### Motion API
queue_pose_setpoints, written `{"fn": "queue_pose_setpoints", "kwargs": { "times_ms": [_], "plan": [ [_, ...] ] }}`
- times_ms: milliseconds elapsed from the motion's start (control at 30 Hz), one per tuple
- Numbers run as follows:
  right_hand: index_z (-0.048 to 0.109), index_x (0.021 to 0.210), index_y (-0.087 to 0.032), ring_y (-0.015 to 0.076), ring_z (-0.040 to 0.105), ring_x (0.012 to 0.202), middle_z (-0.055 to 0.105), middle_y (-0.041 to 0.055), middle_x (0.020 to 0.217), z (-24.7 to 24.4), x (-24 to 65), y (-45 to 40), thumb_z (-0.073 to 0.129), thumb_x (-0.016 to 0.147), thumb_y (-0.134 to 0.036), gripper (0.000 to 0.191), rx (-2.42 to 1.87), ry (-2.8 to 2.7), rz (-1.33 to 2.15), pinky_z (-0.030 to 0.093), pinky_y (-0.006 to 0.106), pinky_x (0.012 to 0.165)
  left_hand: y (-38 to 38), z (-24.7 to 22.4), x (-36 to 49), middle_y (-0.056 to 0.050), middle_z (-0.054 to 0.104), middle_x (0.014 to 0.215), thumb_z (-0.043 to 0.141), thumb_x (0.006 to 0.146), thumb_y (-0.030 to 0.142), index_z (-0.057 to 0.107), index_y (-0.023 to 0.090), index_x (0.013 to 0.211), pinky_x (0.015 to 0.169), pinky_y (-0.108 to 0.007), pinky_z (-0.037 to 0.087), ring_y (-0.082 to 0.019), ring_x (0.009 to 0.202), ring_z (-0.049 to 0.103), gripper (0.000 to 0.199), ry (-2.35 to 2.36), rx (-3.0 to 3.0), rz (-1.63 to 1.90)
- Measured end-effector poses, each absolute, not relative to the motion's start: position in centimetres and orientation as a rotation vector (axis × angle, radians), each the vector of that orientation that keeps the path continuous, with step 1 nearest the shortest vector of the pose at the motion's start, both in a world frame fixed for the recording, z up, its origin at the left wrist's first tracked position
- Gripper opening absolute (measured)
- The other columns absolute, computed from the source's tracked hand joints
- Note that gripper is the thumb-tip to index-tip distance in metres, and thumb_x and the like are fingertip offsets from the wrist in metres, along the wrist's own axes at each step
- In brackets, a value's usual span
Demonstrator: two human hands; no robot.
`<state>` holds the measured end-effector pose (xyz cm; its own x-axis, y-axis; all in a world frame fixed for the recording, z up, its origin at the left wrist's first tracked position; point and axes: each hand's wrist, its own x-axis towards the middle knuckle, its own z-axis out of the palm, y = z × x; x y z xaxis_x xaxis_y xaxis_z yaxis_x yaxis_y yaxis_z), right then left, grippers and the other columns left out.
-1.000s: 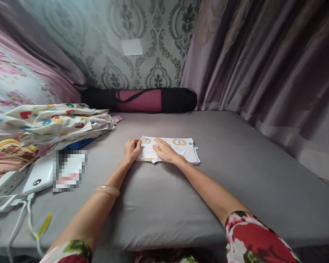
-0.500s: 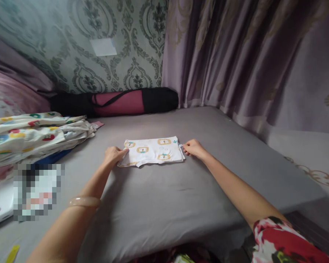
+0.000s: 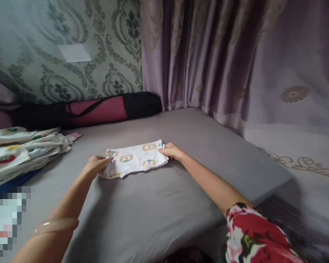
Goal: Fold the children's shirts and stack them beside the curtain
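Observation:
A small white garment (image 3: 135, 159) with a tan-and-green animal-like print lies folded into a wide strip on the grey sheet. My left hand (image 3: 96, 164) pinches its left end, thumb on top and the other fingers underneath. At the opposite end, my right hand (image 3: 172, 151) grips the edge between thumb and fingers. The cloth is held fairly flat between both hands, and its right end looks slightly raised. A short notch-like piece shows along the near edge. What kind of garment it is, I cannot tell for sure.
A heap of printed clothes (image 3: 24, 153) lies at the left. Along the wall stretches a black and maroon long bag (image 3: 98, 110). Purple curtains (image 3: 208, 54) hang behind and to the right of the grey bed (image 3: 164, 204). A blurred-out item (image 3: 5, 223) sits at lower left.
My right hand has gone from pinching a small tab at the garment's right edge to gripping the edge itself. The garment's right end has risen slightly. The view has turned right.

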<state>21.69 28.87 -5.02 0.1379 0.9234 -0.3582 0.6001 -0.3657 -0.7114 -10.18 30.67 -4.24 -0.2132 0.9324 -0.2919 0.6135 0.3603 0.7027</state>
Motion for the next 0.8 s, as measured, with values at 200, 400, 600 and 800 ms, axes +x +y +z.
{"fn": "queue_pose_setpoints", "kwargs": {
  "times_ms": [200, 400, 600, 800],
  "plan": [
    [0.055, 0.062, -0.018, 0.0056, 0.037, 0.040, 0.036, -0.0103, 0.043, -6.1, 22.5, 28.5, 0.065, 0.075, -0.023, 0.017, -1.903, -1.522, 1.044, 0.026, 0.016, 0.041, 31.1, -1.8, -8.8, 0.001, 0.053, 0.049, 0.068, 0.060, 0.043, 0.061, 0.021, 0.065, 0.046, -0.023, 0.032, -0.017, 0.051, 0.047, 0.024, 1.898, 1.301, 0.678],
    [0.049, 0.062, -0.019, 0.0058, 0.031, 0.037, 0.033, -0.0115, 0.039, -4.1, 25.7, 27.3, 0.061, 0.077, -0.018, 0.020, -1.799, -1.305, 1.151, 0.022, 0.017, 0.038, 31.7, 2.1, -4.1, 0.000, 0.060, 0.058, 0.071, 0.065, 0.044, 0.061, 0.020, 0.074, 0.048, -0.024, 0.036, -0.016, 0.052, 0.051, 0.028, 1.655, 1.329, 0.807],
    [0.054, 0.061, -0.016, 0.0058, 0.037, 0.040, 0.041, -0.0093, 0.043, -1.6, 34.7, 25.7, 0.065, 0.075, -0.019, 0.018, -1.937, -1.180, 0.927, 0.023, 0.018, 0.040, 31.1, 3.2, 5.2, 0.001, 0.057, 0.055, 0.072, 0.064, 0.036, 0.061, 0.015, 0.071, 0.047, -0.021, 0.038, -0.012, 0.049, 0.050, 0.024, 1.425, 1.336, 0.908],
    [0.060, 0.064, -0.014, 0.0089, 0.049, 0.050, 0.056, -0.0039, 0.053, 0.4, 44.5, 24.4, 0.064, 0.074, -0.014, 0.012, -2.017, -1.084, 0.700, 0.033, 0.019, 0.047, 30.4, 1.4, 16.1, 0.002, 0.053, 0.050, 0.072, 0.064, 0.027, 0.060, 0.014, 0.064, 0.044, -0.020, 0.039, -0.008, 0.042, 0.047, 0.018, 1.180, 1.207, 0.957]
  ]
}}
